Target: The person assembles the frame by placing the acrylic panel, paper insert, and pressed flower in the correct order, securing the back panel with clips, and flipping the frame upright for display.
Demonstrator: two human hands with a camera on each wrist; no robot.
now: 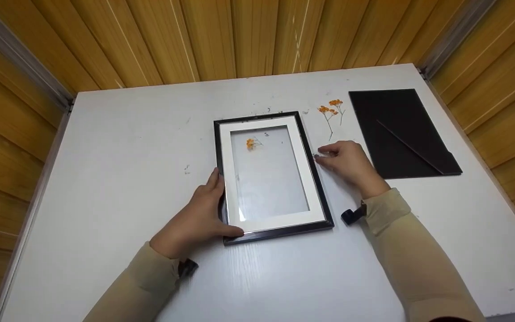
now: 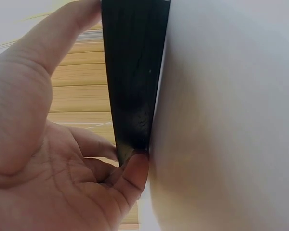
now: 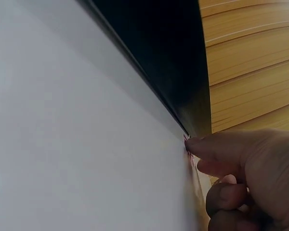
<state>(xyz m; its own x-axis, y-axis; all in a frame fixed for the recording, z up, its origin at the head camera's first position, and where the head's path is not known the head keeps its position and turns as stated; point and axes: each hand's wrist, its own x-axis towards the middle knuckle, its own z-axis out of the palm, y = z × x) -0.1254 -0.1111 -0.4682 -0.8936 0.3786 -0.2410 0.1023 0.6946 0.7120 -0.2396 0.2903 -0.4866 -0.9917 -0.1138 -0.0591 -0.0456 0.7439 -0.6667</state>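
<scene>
grips a black picture frame (image 1: 318,188) by its near left corner with the left hand (image 1: 195,212), laying the thumb over the bottom edge and curling fingers round the left side; in the left wrist view, clasps the dark outer edge from both sides

rests the frame on a white table (image 1: 128,156), near the middle, with a white mat (image 1: 303,165) around a clear opening; shows one orange flower (image 1: 251,144) inside that opening, toward the upper left; cannot tell whether above or below the clear pane

holds the right hand (image 1: 349,163) just beside the frame's right edge, with thumb and forefinger bent toward each other; touches a tiny dark or reddish thing (image 1: 316,156) at the fingertips, too small to name; cannot tell whether pinching it or merely touching it

farther out, between the frame and a black board (image 1: 414,129), shows two orange sprigs (image 1: 327,110) lying side by side, with stems toward the near side; at the right, has the board on the table, crossed by a slanting edge

wears tan sleeves (image 1: 414,255); at the back and sides, meets yellowish wooden walls (image 1: 253,36)
</scene>
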